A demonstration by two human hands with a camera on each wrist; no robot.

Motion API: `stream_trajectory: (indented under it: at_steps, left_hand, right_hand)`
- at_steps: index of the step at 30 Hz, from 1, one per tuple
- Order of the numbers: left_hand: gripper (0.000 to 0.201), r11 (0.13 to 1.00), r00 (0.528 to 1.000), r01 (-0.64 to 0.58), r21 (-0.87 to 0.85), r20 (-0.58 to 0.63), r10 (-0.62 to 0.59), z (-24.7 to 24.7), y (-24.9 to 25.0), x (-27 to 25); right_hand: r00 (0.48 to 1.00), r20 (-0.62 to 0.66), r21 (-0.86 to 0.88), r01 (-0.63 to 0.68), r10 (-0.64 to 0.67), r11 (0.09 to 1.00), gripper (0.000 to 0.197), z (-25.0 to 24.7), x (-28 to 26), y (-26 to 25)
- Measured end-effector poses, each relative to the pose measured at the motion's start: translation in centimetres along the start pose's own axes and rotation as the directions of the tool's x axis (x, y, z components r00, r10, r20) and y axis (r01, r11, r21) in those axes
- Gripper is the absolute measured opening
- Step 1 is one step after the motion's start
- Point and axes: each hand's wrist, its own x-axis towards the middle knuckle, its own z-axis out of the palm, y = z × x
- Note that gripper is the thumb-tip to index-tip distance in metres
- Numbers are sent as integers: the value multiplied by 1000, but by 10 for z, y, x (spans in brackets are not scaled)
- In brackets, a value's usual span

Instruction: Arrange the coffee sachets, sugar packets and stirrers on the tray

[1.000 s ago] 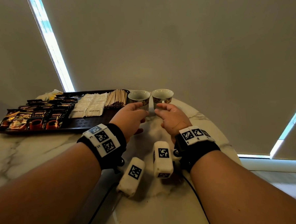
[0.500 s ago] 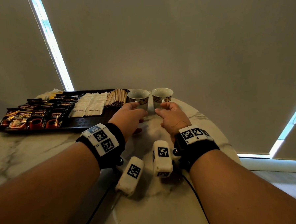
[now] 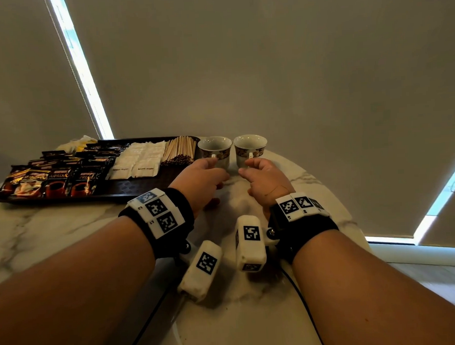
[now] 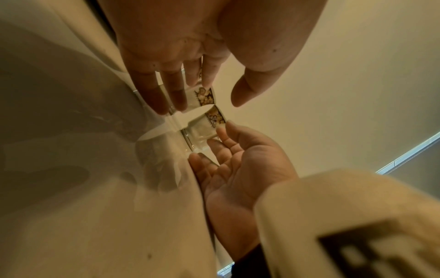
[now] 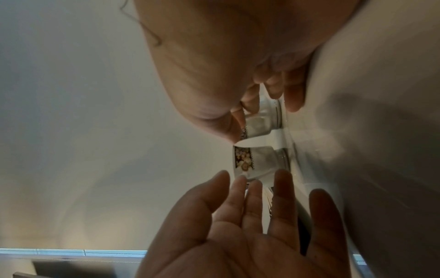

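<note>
A dark tray (image 3: pixel 64 199) lies on the left of the marble table. On it are rows of dark coffee sachets (image 3: pixel 55 178), white sugar packets (image 3: pixel 139 161) and a bundle of wooden stirrers (image 3: pixel 179 149). Two patterned cups stand just right of the tray. My left hand (image 3: pixel 219 168) reaches the left cup (image 3: pixel 214 146) with straight fingers, thumb apart, and holds nothing. My right hand (image 3: pixel 247 167) sits by the right cup (image 3: pixel 250 144). Its loosely bent fingers touch the cup near the handle.
The round marble table (image 3: pixel 66 233) ends close behind and to the right of the cups. Pale packets (image 3: pixel 80 143) lie behind the tray's far left corner. Grey blinds hang behind the table.
Almost nothing differs: both hands stay at the two cups, and the cups and tray keep their places.
</note>
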Motion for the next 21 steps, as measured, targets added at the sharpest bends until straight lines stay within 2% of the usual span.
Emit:
stream_trajectory:
  at_steps: [6, 8, 11, 13, 16, 20, 21]
  left_hand:
    - [55, 1000, 1000, -8, -19, -8, 8, -3, 0, -1]
    - [50, 1000, 1000, 0, -22, -6, 0, -9, 0, -5]
    - [36, 1000, 1000, -19, -19, -9, 19, -31, -2, -21]
    - [27, 998, 998, -53, -30, -32, 52, -55, -5, -39]
    - [24, 988, 985, -143, 66, -85, 148, -111, -15, -76]
    - [25, 961, 974, -177, 214, -101, 202, -207, -33, -146]
    - [32, 958, 973, -163, 237, -121, 195, -227, -40, -171]
  right_hand:
    - [1000, -22, 18, -8, 9, 1000, 23, -1, 4, 5]
    - [999, -37, 44, -21, 23, 999, 15, -2, 6, 6]
    - [997, -53, 62, -50, 53, 997, 16, -5, 8, 7]
    - [996, -52, 68, -72, 76, 995, 22, -8, 8, 6]
    - [994, -35, 105, -94, 99, 990, 29, -11, 7, 9]
    - [995, -11, 262, -91, 97, 961, 13, -18, 2, 11]
    - [993, -4, 295, -109, 116, 949, 11, -19, 1, 13]
